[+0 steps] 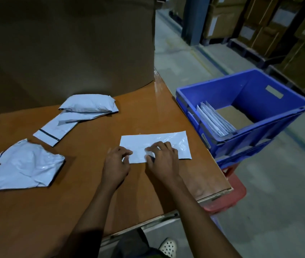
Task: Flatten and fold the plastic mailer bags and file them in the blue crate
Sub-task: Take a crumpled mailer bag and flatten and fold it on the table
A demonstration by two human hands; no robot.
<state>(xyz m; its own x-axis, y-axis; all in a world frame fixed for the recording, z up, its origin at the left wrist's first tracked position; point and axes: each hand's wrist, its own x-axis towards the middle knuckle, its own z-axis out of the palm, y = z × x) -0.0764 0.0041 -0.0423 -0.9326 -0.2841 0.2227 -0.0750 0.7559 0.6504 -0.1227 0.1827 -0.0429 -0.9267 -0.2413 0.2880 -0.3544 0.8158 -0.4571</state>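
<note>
Head view: left grip (117,162), right grip (163,159) pinch mailer (166,140) on brown table (92,183); concrete floor (278,211) beyond.

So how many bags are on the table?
4 visible: flat bag held by left hand and right hand, crumpled bag at left, puffy bag at back overlapping long bag. Others may hide beneath.
</note>
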